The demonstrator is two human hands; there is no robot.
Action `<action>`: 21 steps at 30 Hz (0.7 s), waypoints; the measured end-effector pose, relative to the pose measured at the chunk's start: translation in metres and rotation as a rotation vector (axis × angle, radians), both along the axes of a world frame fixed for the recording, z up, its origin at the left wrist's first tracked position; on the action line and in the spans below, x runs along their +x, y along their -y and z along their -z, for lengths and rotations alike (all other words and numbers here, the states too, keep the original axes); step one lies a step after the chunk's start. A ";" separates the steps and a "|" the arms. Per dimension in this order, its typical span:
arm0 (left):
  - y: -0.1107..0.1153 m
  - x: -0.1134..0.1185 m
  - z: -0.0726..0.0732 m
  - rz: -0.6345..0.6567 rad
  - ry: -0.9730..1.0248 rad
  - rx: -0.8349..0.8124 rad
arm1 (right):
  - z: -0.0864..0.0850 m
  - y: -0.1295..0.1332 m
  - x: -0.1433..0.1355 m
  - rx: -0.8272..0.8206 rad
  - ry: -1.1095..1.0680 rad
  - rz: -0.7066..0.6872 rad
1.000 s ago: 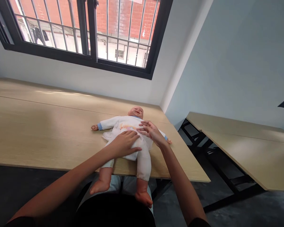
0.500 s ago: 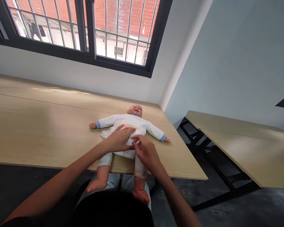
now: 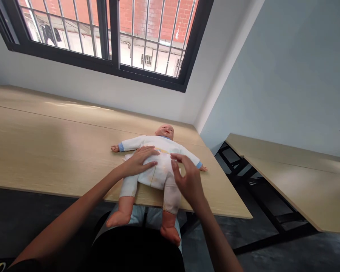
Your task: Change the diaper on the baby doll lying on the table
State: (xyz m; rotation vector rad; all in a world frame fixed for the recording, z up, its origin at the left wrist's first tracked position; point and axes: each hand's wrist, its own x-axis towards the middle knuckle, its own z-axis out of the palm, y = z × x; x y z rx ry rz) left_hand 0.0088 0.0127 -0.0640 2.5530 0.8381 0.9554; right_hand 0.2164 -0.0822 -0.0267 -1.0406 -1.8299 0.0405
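Observation:
A baby doll (image 3: 165, 131) lies on its back on the wooden table (image 3: 73, 151), its head toward the window and its feet past the front edge. It wears a white top (image 3: 187, 152) with blue cuffs and pale trousers (image 3: 153, 175). My left hand (image 3: 140, 160) rests on the left side of the doll's belly, fingers spread over the cloth. Over the other side of the waist is my right hand (image 3: 187, 175), its fingers bent and thumb apart from them, with nothing visible between them.
A second table (image 3: 289, 170) with black metal legs stands to the right, across a gap. Behind the doll is a white wall with a barred window (image 3: 150, 41). My lap is just below the front edge.
My right hand has moved right and its fingers have parted. My left hand has shifted slightly left on the belly. The whole view has shifted a little.

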 end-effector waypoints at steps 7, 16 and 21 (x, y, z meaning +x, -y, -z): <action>0.015 -0.049 0.011 -0.506 0.262 -0.053 | 0.021 -0.059 0.006 -0.309 0.129 -0.274; -0.004 -0.071 0.039 -0.571 0.048 -0.295 | 0.054 -0.066 0.006 -0.362 -0.119 -0.325; -0.026 -0.059 0.036 -0.509 0.252 -0.368 | 0.050 -0.062 0.005 -0.346 -0.122 -0.321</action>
